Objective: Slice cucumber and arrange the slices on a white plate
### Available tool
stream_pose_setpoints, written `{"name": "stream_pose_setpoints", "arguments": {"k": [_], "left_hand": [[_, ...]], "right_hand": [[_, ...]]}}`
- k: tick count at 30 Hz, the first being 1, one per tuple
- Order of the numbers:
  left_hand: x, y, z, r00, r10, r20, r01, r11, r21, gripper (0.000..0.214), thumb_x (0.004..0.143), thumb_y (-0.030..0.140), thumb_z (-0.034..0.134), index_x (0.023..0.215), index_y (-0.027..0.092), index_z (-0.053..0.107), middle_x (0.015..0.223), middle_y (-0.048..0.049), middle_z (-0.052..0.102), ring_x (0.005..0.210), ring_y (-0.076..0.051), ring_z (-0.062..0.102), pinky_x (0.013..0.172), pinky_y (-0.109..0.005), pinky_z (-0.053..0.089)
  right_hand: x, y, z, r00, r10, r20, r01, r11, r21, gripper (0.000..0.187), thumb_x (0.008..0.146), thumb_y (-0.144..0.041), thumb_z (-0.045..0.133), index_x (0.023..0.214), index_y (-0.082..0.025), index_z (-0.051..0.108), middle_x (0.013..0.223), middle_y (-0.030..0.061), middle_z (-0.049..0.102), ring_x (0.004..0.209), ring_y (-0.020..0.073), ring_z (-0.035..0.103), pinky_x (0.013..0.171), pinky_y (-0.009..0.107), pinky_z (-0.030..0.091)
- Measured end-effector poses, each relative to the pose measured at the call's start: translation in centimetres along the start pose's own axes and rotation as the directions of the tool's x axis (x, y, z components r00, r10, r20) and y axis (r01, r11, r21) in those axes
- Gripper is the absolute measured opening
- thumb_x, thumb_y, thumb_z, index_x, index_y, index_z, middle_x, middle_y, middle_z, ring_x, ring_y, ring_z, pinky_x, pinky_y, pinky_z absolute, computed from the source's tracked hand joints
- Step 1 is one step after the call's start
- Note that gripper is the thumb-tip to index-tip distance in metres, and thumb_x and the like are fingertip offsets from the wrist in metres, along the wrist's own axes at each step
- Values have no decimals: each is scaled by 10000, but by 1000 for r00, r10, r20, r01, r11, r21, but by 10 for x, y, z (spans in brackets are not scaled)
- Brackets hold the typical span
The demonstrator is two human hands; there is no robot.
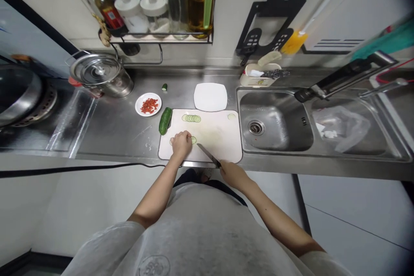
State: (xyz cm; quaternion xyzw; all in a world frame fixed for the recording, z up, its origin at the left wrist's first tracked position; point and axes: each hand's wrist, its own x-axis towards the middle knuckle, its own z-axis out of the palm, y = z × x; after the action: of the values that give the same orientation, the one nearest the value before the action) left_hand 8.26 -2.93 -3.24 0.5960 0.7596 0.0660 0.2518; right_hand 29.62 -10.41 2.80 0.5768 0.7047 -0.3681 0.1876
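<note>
A white cutting board [220, 138] lies on the steel counter in front of me. My left hand [181, 144] rests curled on its near left part, fingers closed over cucumber slices [193, 139] that peek out beside it. My right hand [231, 173] grips the handle of a knife [207, 154], whose blade points up-left across the board toward the left hand. A row of cut cucumber slices [191, 118] sits at the board's far side, and one more slice [231, 116] lies at its far right corner. A half cucumber [164, 120] lies just off the board's left edge.
A small plate of red chopped chilli [148, 104] and a white square plate [210, 96] stand behind the board. A lidded steel pot [101, 73] is at the left, a stove burner beyond it. The sink [274, 120] lies right of the board; a bottle rack hangs above.
</note>
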Motion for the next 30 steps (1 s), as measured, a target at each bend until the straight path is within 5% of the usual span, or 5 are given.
{"name": "stream_pose_setpoints", "arguments": {"k": [13,30], "left_hand": [[-15,-63,-25,973,-225,-54,212,959,-188,135,803,237,571,919,264,635,866,31,709,838,-154,631,857,-308,378],[-6,-64,-29,967,-236,-102,235,972,-20,137,822,223,535,886,258,650,972,-33,698,967,-223,592,873,-370,348]], "right_hand": [[13,6,-3,998,-61,-11,61,998,-11,282,922,-213,340,1096,-185,560,993,91,672,925,209,616,686,255,365],[19,8,-6,998,-68,-14,68,998,-18,294,923,-216,347,1123,-198,562,934,75,672,902,206,619,657,248,355]]}}
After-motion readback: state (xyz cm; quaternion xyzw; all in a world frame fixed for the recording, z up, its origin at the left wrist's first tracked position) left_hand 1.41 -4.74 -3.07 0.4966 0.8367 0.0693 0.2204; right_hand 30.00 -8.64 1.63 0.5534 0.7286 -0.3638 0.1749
